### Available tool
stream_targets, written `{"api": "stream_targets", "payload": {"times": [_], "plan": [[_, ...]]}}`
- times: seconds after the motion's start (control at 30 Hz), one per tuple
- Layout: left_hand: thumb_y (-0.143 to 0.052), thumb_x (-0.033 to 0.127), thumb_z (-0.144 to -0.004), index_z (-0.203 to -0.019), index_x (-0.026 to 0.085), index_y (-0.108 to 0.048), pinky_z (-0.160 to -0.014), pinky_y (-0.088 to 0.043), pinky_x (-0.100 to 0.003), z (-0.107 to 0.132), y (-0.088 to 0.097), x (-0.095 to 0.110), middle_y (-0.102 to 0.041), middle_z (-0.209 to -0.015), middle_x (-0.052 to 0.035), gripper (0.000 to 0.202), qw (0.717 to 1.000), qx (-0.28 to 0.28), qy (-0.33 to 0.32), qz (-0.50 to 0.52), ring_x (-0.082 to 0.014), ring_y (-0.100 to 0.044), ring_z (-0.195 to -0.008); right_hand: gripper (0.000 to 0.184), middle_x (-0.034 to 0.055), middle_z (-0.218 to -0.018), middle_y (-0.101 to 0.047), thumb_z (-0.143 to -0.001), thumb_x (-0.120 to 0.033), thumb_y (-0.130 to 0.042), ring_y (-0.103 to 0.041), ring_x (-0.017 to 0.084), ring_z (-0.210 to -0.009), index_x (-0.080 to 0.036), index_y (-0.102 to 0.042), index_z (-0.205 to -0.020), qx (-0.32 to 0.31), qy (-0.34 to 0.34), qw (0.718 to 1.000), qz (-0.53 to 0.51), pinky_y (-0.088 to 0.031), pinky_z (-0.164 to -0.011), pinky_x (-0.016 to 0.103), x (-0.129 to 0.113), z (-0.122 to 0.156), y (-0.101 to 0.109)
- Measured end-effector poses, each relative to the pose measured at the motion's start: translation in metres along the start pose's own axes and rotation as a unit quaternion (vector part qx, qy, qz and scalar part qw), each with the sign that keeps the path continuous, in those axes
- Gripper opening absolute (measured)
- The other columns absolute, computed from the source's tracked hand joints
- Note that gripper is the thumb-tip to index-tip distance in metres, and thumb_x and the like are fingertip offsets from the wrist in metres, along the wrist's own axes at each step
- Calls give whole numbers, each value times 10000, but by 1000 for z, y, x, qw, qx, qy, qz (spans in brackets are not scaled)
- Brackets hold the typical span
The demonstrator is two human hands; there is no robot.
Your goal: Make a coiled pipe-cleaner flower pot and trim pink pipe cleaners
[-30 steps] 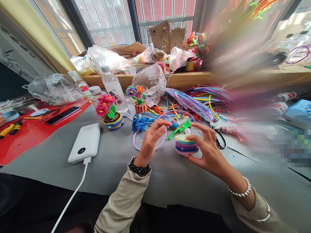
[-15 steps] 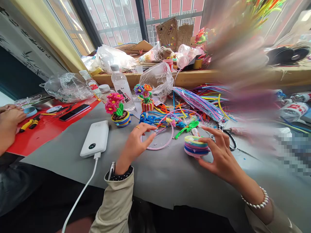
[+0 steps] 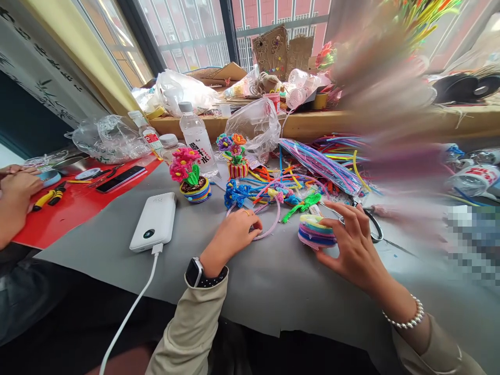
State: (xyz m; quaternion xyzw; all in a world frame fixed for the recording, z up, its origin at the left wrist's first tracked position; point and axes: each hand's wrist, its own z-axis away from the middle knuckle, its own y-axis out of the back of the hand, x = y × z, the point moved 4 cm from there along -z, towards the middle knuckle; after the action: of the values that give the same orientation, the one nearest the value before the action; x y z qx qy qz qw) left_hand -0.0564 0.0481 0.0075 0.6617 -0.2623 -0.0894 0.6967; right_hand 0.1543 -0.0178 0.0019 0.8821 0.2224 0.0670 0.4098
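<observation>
Between the thumb and fingers of my right hand [image 3: 353, 247] is a small round pot wrapped in pipe cleaners [image 3: 315, 233], striped yellow, green, blue, purple and pink. It lies tilted just over the grey table cover [image 3: 273, 291], gripped by its right side. My left hand [image 3: 238, 233] is low at the table, fingers curled together at the near edge of a pale purple beaded-looking hoop [image 3: 273, 226]. Whatever its fingertips pinch, if anything, is hidden. Beyond it lie blue pipe-cleaner flowers [image 3: 236, 194] and a green pipe-cleaner piece [image 3: 302, 207].
A white power bank [image 3: 154, 221] with a cable lies left, near two potted pipe-cleaner flowers [image 3: 195, 190] and a water bottle [image 3: 197, 140]. Scissors [image 3: 373, 226] lie behind my right hand. Another person's hands [image 3: 17, 192] rest by yellow pliers [image 3: 49, 198]. A blur covers the right side.
My left hand has moved right and down to the table, its fingers going from spread to curled together. My right hand keeps the striped pot in nearly the same place.
</observation>
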Motion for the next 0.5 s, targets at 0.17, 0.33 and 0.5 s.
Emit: {"api": "stream_targets", "payload": {"times": [0.17, 0.33, 0.5], "plan": [[-445, 189, -752, -783, 179, -581, -678, -424, -266, 1, 2, -10, -623, -833, -30, 140, 996, 45, 36, 66, -147, -558, -759, 328, 119, -1229, -407, -683, -307, -578, -327, 285, -1158, -174, -477, -965, 6, -5, 1000, 6, -221, -1012, 534, -1, 1, 0], [-459, 220, -747, -760, 185, -558, -648, -441, -262, 1, 5, -17, -630, -754, -17, 105, 986, 86, 42, 137, -139, -572, -692, 346, 116, -1241, -400, -681, -291, -573, -318, 287, -1168, -179, -466, -990, -1, -9, 1000, 9, -206, -1015, 545, -1, 3, 0], [-496, 217, -742, -777, 182, -574, -632, -451, -247, 4, 14, -15, -614, -774, -22, 92, 974, 133, 40, 177, -131, -569, -692, 358, 115, -1253, -390, -684, -278, -565, -317, 286, -1172, -178, -458, -1010, 1, -13, 1000, 10, -195, -1022, 550, -4, 3, 0]]}}
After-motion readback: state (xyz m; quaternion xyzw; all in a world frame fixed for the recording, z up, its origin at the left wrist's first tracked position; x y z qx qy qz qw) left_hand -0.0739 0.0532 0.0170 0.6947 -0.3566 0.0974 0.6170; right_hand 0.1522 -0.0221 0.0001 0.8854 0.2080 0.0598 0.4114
